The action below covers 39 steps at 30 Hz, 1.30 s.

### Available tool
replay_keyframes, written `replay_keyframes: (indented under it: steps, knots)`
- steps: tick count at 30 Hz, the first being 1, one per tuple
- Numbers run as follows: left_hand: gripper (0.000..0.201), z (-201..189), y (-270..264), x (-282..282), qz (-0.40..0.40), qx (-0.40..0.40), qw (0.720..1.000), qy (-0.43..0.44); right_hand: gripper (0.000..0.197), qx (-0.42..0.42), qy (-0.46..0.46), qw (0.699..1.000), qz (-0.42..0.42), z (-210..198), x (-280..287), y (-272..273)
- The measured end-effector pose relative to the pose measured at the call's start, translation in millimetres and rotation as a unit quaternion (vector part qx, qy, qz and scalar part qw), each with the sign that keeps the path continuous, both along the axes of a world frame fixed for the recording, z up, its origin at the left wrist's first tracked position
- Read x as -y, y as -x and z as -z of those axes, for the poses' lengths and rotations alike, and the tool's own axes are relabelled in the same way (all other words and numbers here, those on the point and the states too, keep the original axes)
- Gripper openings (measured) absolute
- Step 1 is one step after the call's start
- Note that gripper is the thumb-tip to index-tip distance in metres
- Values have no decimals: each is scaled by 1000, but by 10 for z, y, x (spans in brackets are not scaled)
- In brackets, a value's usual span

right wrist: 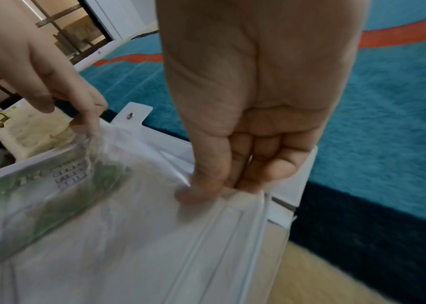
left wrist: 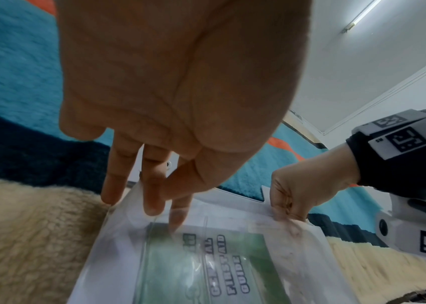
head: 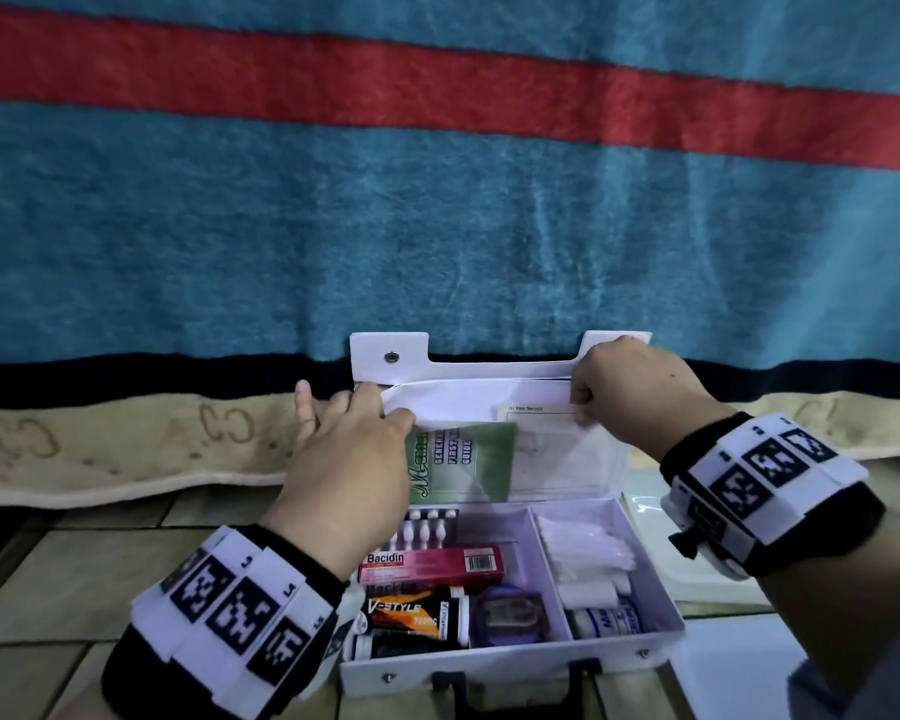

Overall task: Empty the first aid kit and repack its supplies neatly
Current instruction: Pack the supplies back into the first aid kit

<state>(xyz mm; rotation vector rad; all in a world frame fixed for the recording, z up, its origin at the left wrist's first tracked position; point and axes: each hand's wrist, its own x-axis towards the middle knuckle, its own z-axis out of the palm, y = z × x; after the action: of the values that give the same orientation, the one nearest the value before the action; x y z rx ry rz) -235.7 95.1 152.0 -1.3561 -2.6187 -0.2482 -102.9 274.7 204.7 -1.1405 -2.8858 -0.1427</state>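
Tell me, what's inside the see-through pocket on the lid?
Inside the clear pocket sits a green first aid guide and a white printed sheet. Both hands cover the pocket's top corners, so anything tucked there is hidden.

**Lighting and picture quality**

Head view: dim, even, bluish; striped blanket (head: pixel 437 200) bowed at the edges; sharp. Left wrist view: ceiling tube light (left wrist: pixel 362 15) at upper right; palm close and soft. Right wrist view: smeared by motion blur; clear pouch (right wrist: pixel 154 236) hazy.
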Motion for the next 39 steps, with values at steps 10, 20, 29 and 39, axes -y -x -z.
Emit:
replay_keyframes:
  steps: [10, 20, 29, 39]
  knots:
    - [48, 20, 5, 1, 2, -2, 1000, 2, 22, 12, -6, 1000, 23, 47, 11, 22]
    - [52, 20, -11, 17, -2, 17, 1000, 3, 23, 27, -105, 994, -8, 190, -25, 27]
    - [63, -20, -125, 109, 9, 64, 998, -21, 48, -46, 15, 996, -75, 188, 50, -425]
    - [34, 162, -819, 295, 138, 187, 972, 20, 28, -63, 91, 994, 19, -57, -165, -2079]
